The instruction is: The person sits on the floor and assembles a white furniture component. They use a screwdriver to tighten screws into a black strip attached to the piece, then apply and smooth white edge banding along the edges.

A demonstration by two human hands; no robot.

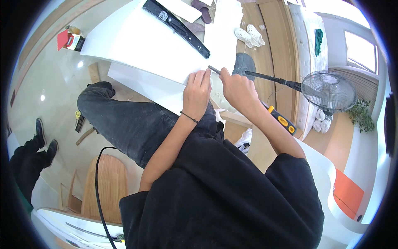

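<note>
Right hand (239, 89): grip closed around thin dark rod (214, 69), which juts past thumb toward upper left, tip by white panel (155, 50). Left hand (196, 92) just beside, fingers together over panel edge, close to rod; cannot tell whether it pinches anything. Farther up panel: long black bar (178, 29) (spirit level by its look), slanting, near end close to rod tip. Beyond: white clogs (250, 36).
</note>
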